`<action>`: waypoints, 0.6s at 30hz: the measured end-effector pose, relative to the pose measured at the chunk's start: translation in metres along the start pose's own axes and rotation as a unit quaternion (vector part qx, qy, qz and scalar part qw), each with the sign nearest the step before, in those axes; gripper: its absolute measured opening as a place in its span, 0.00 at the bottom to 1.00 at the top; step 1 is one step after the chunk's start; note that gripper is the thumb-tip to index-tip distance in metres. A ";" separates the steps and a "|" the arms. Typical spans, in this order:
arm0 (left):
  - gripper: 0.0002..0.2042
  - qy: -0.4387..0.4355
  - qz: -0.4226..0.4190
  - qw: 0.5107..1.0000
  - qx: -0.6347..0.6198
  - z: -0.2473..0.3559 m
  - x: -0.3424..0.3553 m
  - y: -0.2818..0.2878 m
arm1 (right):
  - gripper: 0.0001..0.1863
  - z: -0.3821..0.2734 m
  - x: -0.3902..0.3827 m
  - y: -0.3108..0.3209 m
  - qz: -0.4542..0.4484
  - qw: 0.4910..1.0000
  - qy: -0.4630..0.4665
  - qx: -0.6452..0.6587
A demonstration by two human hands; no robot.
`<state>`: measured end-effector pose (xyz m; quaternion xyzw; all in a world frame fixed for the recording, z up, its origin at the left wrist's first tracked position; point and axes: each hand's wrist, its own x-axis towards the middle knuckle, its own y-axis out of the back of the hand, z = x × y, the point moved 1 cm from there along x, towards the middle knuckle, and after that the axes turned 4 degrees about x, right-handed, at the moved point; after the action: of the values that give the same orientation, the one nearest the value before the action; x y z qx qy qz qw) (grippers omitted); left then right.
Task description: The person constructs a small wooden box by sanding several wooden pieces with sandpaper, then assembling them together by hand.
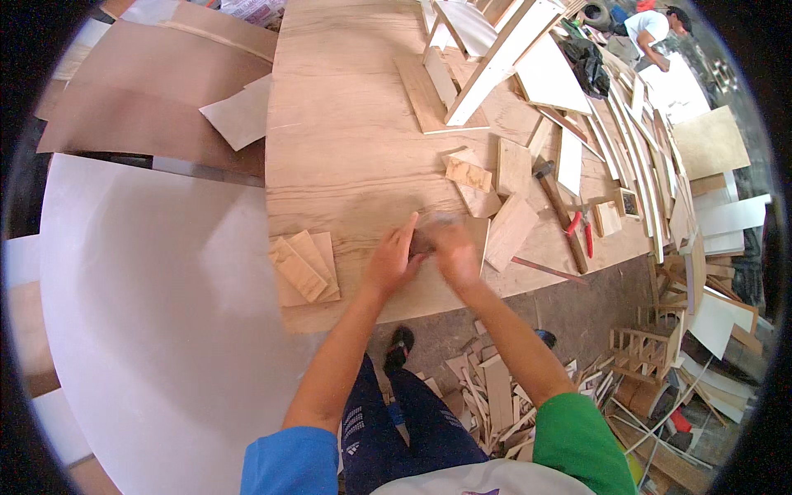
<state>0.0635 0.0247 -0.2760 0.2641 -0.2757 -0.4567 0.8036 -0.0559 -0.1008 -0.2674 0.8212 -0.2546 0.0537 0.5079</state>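
My left hand (394, 257) is over the plywood tabletop, fingers pointing away from me and thumb reaching right. Its fingers and thumb close on a small dark brown piece (422, 241), too blurred to name. Right beside it, my right hand (455, 254) is smeared by motion, so its fingers do not show clearly. A pale blurred shape (439, 219) shows at its far side; I cannot make out what it is. Partly under my right forearm lies a flat wooden board (477, 235). Thin wood pieces (301, 268) are stacked left of my hands.
Wood blocks (511, 231), a hammer (561, 202) and red-handled pliers (587, 231) lie to the right on the plywood table (330, 107). A wooden frame (495, 74) stands at the back. Offcuts (495, 388) cover the floor. Another person (652, 33) works at far right.
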 end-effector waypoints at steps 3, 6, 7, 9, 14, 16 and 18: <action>0.42 0.006 -0.008 1.000 0.004 0.000 0.000 0.003 | 0.19 0.005 -0.005 -0.018 -0.052 0.995 -0.079 -0.026; 0.42 0.031 -0.024 0.999 0.014 0.008 0.004 0.006 | 0.18 0.006 0.010 0.009 -0.067 0.995 0.011 -0.077; 0.42 0.023 -0.014 1.000 0.005 0.002 0.004 0.006 | 0.18 -0.005 0.004 -0.004 -0.104 0.993 0.043 -0.046; 0.41 0.008 0.004 1.000 -0.026 -0.003 0.003 0.001 | 0.19 -0.007 -0.003 -0.013 -0.136 0.986 0.089 -0.027; 0.40 -0.015 0.052 0.998 0.019 -0.013 0.008 -0.006 | 0.16 0.013 0.022 0.017 -0.160 0.984 -0.069 -0.017; 0.39 -0.019 0.041 0.999 0.010 -0.011 -0.002 -0.019 | 0.15 0.032 -0.012 -0.021 -0.112 0.994 -0.018 0.002; 0.39 -0.033 0.045 0.998 0.031 0.000 0.006 -0.011 | 0.15 0.014 0.012 0.012 -0.084 0.989 -0.106 0.066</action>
<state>0.0598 0.0141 -0.2820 0.2615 -0.3276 -0.4193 0.8053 -0.0537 -0.1216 -0.2606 0.8724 -0.2329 -0.0598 0.4255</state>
